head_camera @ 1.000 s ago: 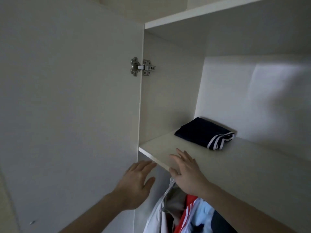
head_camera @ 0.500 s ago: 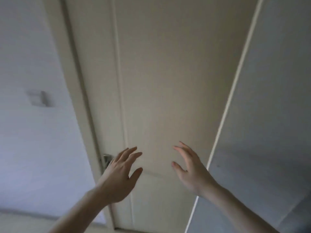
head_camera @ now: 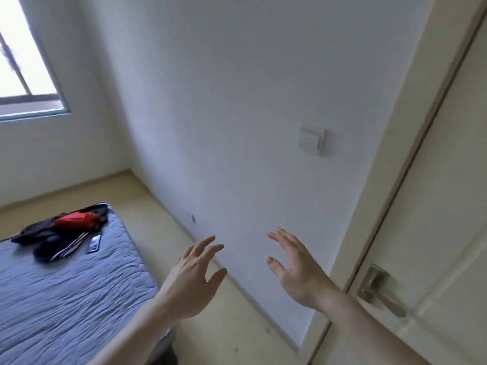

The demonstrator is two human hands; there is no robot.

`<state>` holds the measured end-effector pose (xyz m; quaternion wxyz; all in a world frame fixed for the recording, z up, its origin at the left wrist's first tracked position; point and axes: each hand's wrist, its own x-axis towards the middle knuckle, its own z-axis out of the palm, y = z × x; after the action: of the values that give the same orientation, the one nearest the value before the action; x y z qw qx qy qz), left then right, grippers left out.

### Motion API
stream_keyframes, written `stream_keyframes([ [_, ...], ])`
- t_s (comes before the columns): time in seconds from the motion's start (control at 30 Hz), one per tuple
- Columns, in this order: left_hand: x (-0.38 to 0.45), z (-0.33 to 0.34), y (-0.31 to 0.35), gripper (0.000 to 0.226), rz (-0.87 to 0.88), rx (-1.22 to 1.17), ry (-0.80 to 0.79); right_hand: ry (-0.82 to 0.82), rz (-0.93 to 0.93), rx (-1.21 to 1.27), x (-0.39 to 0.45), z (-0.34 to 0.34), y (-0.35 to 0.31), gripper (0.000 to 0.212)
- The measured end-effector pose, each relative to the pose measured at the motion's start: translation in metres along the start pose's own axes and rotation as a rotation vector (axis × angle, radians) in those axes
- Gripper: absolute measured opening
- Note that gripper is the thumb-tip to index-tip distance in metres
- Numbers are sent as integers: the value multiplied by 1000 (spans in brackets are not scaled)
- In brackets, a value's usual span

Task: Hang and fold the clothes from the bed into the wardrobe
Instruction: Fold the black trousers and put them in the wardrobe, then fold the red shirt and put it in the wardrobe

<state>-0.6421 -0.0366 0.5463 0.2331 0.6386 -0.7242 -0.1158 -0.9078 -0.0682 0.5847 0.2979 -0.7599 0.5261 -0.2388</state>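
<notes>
Both hands are raised in front of the person, palms turned toward each other and holding nothing. The left hand has its 4 fingers straight and slightly fanned, with the thumb stuck out to the side. The right hand shows the same relaxed spread, fingers pointing up and away, thumb apart from the rest. A clear gap separates the 2 hands, and neither touches anything.

The clothes lie in a loose heap well to the left of the left fingertips and farther off, at the far corner of the bed. The heap is dark fabric with white stripes and a red piece on top. Just beside it on the blue quilted mattress lies a small pale flat thing, too small to identify.

Beyond the fingertips of both hands stands a plain white wall, with a light switch above the right fingers. To the right of the right hand is a cream door with a metal door handle near the wrist. A window sits far up and left of the left fingers.
</notes>
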Motion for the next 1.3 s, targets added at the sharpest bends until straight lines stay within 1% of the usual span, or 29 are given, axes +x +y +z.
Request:
stream_keyframes([
  [0.07, 5, -11, -39, 55, -98, 0, 22, -85, -45, -2, 45, 27, -17, 54],
  [0.2, 11, -24, -97, 56, -269, 6, 42, -206, -133, 1, 118, 65, -38, 57],
  [0.33, 35, -40, -150, 54, -439, 40, 117, -333, -239, 25, 202, 102, -54, 59],
  [0.5, 68, -59, -189, 55, -653, 49, 208, -487, -374, 31, 308, 125, -68, 60],
  [0.67, 103, -80, -219, 56, -800, 74, 302, -573, -497, 22, 409, 155, -103, 58],
  [0.8, 122, -90, -246, 56, -878, 72, 353, -647, -582, 20, 456, 185, -130, 58],
  [0.9, 151, -100, -282, 54, -902, 70, 384, -687, -625, 29, 503, 206, -151, 57],
  [1.03, 205, -119, -343, 55, -906, 59, 415, -668, -660, 16, 571, 235, -181, 56],
  [1.13, 253, -135, -399, 54, -875, 33, 439, -651, -662, -9, 629, 258, -204, 55],
  [1.3, 316, -160, -483, 50, -881, -21, 417, -614, -637, -34, 710, 285, -232, 55],
])
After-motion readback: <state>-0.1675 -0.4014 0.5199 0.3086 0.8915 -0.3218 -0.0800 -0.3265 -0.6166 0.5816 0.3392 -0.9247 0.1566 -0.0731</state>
